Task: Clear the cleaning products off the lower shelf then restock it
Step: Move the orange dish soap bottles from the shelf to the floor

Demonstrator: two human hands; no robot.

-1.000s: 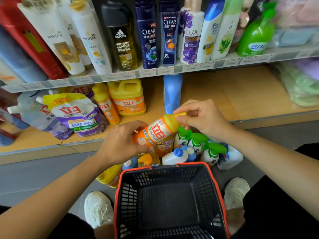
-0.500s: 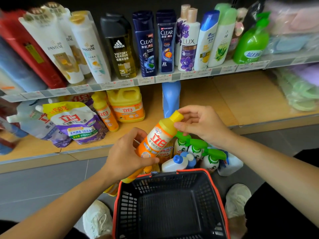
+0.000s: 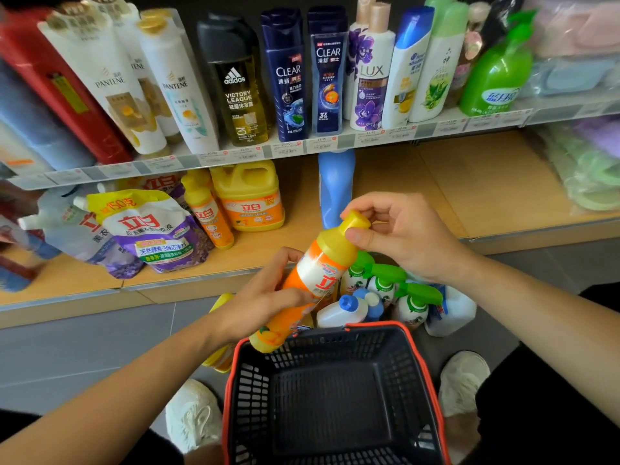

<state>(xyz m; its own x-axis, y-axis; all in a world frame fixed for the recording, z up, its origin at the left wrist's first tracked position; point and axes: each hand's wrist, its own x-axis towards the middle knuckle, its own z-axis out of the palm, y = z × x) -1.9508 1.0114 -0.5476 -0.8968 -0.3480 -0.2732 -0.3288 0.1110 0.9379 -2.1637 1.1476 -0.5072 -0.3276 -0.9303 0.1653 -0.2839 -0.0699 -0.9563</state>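
Head view: left hand (image 3: 265, 297) is wrapping its fingers round the middle of the orange bottle (image 3: 322, 273), and right hand (image 3: 402, 236) is pinching the yellow cap (image 3: 355, 223) between thumb and fingers. The bottle is tilting in mid-air, cap up toward the shelves, base hanging just over the far rim of the basket (image 3: 335, 350). Behind the basket, green-trigger sprays (image 3: 385, 280) and white bottles (image 3: 339, 312) are crowding together on the floor. On the lower shelf (image 3: 436, 182) a blue bottle (image 3: 335, 182) is standing just behind the cap, with a yellow jug (image 3: 248, 199), a small orange bottle (image 3: 208, 213) and refill pouches (image 3: 151, 229) sitting further left.
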